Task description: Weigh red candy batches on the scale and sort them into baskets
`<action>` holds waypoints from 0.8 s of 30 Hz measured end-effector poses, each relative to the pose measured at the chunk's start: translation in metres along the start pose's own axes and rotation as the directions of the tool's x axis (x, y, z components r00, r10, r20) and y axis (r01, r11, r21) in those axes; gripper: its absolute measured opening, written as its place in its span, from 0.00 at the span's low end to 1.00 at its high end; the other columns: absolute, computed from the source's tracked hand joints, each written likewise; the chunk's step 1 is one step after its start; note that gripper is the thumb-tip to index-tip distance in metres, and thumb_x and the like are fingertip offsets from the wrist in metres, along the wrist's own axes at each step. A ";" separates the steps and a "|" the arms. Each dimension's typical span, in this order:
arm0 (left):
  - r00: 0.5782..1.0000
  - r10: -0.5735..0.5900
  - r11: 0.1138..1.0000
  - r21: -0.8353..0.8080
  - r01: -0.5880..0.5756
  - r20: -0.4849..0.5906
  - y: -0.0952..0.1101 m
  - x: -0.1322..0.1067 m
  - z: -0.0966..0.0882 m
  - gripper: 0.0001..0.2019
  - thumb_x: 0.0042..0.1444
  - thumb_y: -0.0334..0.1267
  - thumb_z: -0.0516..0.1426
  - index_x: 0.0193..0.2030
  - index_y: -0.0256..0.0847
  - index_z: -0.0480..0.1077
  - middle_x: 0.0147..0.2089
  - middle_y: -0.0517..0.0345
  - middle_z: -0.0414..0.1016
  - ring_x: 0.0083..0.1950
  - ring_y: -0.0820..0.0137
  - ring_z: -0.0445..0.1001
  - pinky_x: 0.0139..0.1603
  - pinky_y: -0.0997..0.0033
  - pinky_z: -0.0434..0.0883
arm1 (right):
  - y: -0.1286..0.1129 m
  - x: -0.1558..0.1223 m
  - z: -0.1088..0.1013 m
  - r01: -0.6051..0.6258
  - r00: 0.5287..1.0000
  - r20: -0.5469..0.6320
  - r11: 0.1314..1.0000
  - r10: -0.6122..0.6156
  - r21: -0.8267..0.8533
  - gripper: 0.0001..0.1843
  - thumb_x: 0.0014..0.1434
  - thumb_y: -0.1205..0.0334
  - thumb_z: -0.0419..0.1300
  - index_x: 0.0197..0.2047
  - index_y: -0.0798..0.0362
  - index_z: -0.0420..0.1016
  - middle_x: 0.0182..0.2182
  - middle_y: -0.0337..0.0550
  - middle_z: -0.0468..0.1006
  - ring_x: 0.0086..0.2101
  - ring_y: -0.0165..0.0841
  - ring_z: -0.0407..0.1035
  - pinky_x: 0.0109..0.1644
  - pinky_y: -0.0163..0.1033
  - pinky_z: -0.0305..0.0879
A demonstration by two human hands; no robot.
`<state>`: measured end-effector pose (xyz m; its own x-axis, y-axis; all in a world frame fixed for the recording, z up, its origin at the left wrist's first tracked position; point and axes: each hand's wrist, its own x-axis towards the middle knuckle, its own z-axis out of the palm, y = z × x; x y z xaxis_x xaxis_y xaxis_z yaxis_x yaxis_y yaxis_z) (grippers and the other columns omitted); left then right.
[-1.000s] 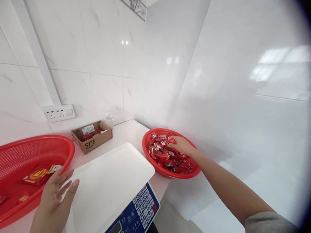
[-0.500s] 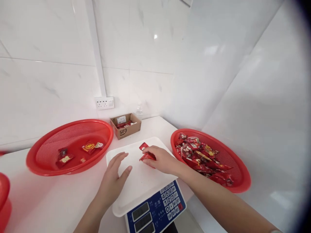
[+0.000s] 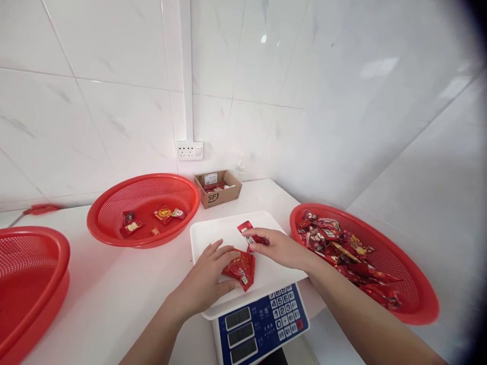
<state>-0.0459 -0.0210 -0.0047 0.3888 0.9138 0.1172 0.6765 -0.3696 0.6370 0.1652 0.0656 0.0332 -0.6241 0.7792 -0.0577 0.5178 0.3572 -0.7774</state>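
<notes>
On the white pan of a digital scale (image 3: 281, 263) lie red wrapped snack packets. My left hand (image 3: 205, 276) grips the left edge of the larger red packet (image 3: 245, 266) between thumb and fingers. Farther back on the pan, my right hand (image 3: 279, 246) has its fingers closed over a red packet, mostly hidden under them. A small red-and-white packet (image 3: 245, 228) lies just beside those fingertips. The scale's blue keypad and dark displays face me below the pan.
A red basket (image 3: 414, 294) heaped with similar packets stands at the right. Another red basket (image 3: 102, 228) at the left back holds several packets. A third red basket (image 3: 57, 253) is cut off at left. A small cardboard box (image 3: 224, 196) sits near the wall.
A larger red packet now lies on the pan under my left hand, which was open before. My right hand remains at the packets. The view has shifted left.
</notes>
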 end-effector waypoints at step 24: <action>1.000 0.005 0.982 0.188 -0.009 0.020 0.032 -0.005 -0.001 0.11 0.58 0.30 0.51 0.37 0.47 0.73 0.42 0.55 0.71 0.45 0.62 0.70 0.42 0.62 0.71 | -0.014 -0.038 -0.009 -0.004 0.999 0.045 0.995 -0.001 0.104 0.21 0.60 0.53 0.53 0.56 0.48 0.66 0.53 0.44 0.71 0.52 0.35 0.65 0.57 0.45 0.61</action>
<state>-0.0269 -0.0375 0.0158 0.4046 0.9084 0.1054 0.7785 -0.4026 0.4815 0.1875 0.0356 0.0520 -0.6504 0.7548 -0.0849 0.4566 0.2991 -0.8379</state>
